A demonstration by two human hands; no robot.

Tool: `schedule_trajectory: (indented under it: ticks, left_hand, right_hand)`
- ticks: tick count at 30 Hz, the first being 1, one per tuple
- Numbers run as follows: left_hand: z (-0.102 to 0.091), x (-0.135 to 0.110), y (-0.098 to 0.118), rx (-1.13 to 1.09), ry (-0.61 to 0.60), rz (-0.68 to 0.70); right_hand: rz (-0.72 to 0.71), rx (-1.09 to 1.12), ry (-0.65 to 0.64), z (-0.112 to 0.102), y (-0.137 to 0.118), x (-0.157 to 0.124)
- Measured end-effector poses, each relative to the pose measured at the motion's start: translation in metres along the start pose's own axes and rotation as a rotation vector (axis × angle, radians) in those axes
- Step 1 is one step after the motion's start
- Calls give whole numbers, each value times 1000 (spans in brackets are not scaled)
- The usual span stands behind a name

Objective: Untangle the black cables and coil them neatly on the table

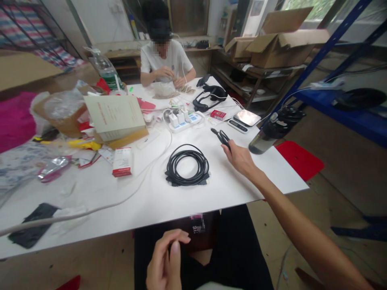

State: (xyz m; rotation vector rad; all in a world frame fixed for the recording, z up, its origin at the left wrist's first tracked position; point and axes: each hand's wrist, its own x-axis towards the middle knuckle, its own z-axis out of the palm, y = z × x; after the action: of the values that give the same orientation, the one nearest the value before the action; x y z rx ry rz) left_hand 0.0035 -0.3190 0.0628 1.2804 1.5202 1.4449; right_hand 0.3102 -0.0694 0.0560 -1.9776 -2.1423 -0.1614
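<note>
On the white table (151, 197), a long black cable (187, 179) lies wound into a round coil, its plugs gathered along the near side. To the right of it, my right hand (240, 157) is closed on a smaller folded black cable (222, 137) at the tabletop, with the loops and a plug sticking out past the fingers. My left hand (166, 259) is above my lap, below the table's near edge. Its fingers are loosely bent with the thumb a little apart, and nothing shows in it.
A dark bottle (269, 131) and a small scale (246, 118) stand on the right. A power strip (184, 120), red-and-white box (122, 162) and black headset (208, 96) are farther in. Clutter fills the left. Across the table, a person (166, 60) handles small things.
</note>
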Motion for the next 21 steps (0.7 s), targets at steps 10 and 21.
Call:
schedule_trajectory:
  ticks: [10,21]
  left_hand:
    - [72,140,0,-767,-390,-289]
    - [74,189,-34,-1048,-272,-607]
  right_hand:
    - [-397,124,68,-41,-107,-44]
    - [-410,206,-102,-39,-114,-28]
